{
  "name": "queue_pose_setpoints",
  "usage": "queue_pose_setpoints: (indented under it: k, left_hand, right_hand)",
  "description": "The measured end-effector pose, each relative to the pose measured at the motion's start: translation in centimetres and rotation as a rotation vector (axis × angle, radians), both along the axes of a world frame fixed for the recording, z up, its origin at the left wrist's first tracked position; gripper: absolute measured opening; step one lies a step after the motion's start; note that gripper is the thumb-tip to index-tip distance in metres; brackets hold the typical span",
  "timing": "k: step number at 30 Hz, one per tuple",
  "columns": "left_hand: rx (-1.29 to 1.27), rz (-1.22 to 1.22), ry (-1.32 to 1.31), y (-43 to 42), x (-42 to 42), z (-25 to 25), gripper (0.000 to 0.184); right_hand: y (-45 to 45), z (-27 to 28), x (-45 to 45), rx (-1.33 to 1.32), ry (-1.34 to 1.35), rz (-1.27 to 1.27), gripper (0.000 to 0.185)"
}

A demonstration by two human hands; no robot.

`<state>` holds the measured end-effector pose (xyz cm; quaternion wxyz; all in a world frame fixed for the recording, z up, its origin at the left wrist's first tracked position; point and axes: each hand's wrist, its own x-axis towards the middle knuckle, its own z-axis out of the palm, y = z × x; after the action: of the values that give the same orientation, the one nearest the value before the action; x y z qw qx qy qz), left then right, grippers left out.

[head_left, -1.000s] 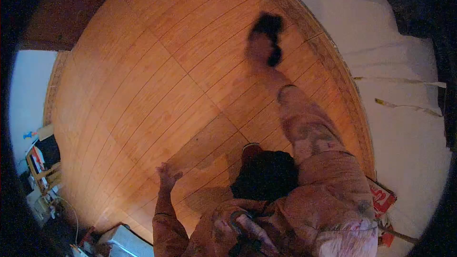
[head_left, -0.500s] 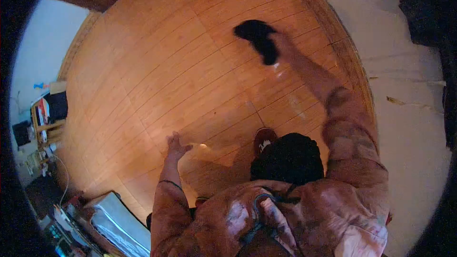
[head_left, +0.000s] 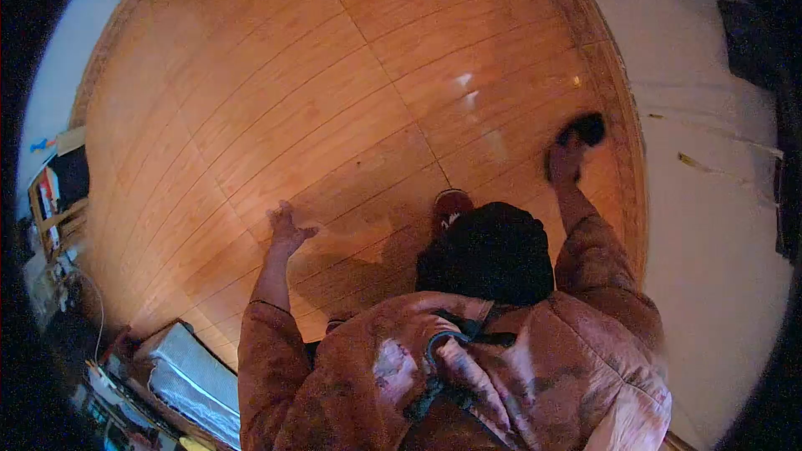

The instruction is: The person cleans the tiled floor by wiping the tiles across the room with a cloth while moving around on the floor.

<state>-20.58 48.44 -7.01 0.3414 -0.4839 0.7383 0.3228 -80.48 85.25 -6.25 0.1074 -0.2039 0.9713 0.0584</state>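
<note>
My right hand is out to the right, close to the floor's curved-looking border. Its fingers are closed on a black cloth, which bunches out ahead of and beside the hand; its exact shape is dim and blurred. My left hand holds nothing, with thumb and fingers spread apart above the wooden floor. Whether that hand touches the boards I cannot tell. Between my arms are a black-clad knee and the toe of a dark red shoe.
A pale wall runs along the right side, with a dark patch on it. At lower left stands a grey, fabric-covered box-like item among clutter. A small wooden rack and a thin cable are at far left.
My right hand has swept the black cloth from the upper middle of the floor to the right and back towards me. My left hand stays spread; the view has shifted slightly.
</note>
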Motion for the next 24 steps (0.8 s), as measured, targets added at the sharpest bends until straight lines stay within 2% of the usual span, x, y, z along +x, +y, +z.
queue_pose_setpoints:
  k: [1,3,4,5,8,9,10,12,14,15,16,17,18,20,22,24]
  left_hand:
    - [0.018,-0.019,-0.029,-0.1,-0.7,0.9,0.127]
    - [0.028,-0.01,-0.051,0.1,-2.0,2.4,0.126]
    - [0.019,0.014,-0.047,0.3,-2.6,3.1,0.125]
    - [0.007,0.036,-0.046,0.3,-2.7,3.4,0.125]
    - [-0.004,-0.007,0.023,0.4,-0.8,1.1,0.124]
    - [0.079,0.234,0.168,0.6,-0.4,0.6,0.124]
    - [0.158,0.478,0.315,0.8,-0.2,0.2,0.125]
    - [0.142,0.514,0.307,1.1,-0.9,1.1,0.127]
    - [-0.017,0.099,-0.025,0.8,-1.4,2.3,0.13]
    - [-0.038,0.1,0.017,0.6,-0.3,0.9,0.131]
    - [-0.057,0.102,0.063,0.6,1.3,-1.7,0.132]
    - [-0.074,0.106,0.111,0.9,2.4,-3.3,0.133]
    - [-0.086,0.09,0.097,1.2,1.9,-2.4,0.132]
    - [-0.109,0.055,0.076,1.4,0.0,0.6,0.131]
    - [-0.126,0.059,0.033,1.5,-0.6,0.5,0.128]
    - [-0.146,0.073,-0.002,1.6,-1.2,1.2,0.125]
  right_hand:
    - [0.2,-3.6,-0.3,-0.157,0.067,0.079,0.068]
    - [-8.6,0.7,4.3,-0.188,0.121,0.26,0.06]
    - [-12.1,0.2,5.4,-0.185,0.11,0.223,0.047]
    - [-15.7,1.2,7.4,-0.305,0.112,0.335,0.047]
    - [-24.5,-0.2,13.6,-0.393,0.124,0.5,0.057]
    - [-27.0,-0.7,15.6,-0.436,0.158,0.552,0.06]
    - [-30.6,1.2,16.9,-0.327,-0.107,0.518,0.062]
    - [-34.4,1.2,19.9,-0.53,-0.138,0.657,0.059]
    - [-38.2,-0.3,19.8,-0.798,-0.502,0.554,0.055]
    - [-39.1,-0.6,20.1,-0.918,-0.683,0.488,0.053]
    - [-38.4,3.9,19.0,-0.966,-1.0,0.29,0.051]
    - [-37.9,5.4,17.9,-1.003,-1.018,0.278,0.052]
    - [-37.3,6.4,16.6,-1.04,-1.032,0.267,0.053]
    - [-34.1,10.1,14.0,-1.116,-1.339,0.03,0.056]
    - [-29.4,8.6,10.5,-1.148,-1.311,-0.05,0.059]
    - [-23.0,8.7,8.4,-1.159,-1.092,-0.061,0.06]
